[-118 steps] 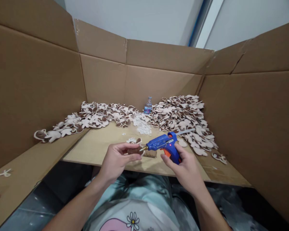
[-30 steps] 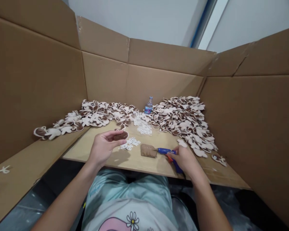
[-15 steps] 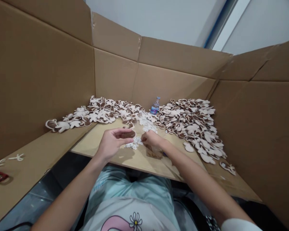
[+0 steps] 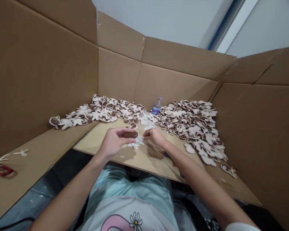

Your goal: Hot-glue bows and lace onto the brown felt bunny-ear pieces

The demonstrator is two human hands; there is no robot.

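Head view: left hand (image 4: 113, 142) pinches a brown oval (image 4: 130, 134), right hand (image 4: 155, 136) beside it, grip unclear; so light a pinch could let it drop.

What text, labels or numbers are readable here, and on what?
Water bottle label: blue, lettering too small and blurred to read.
Shirt print: a flower and a pink shape, no words readable.
Brown piece in the left hand: no marking visible.
Nothing else carries text.
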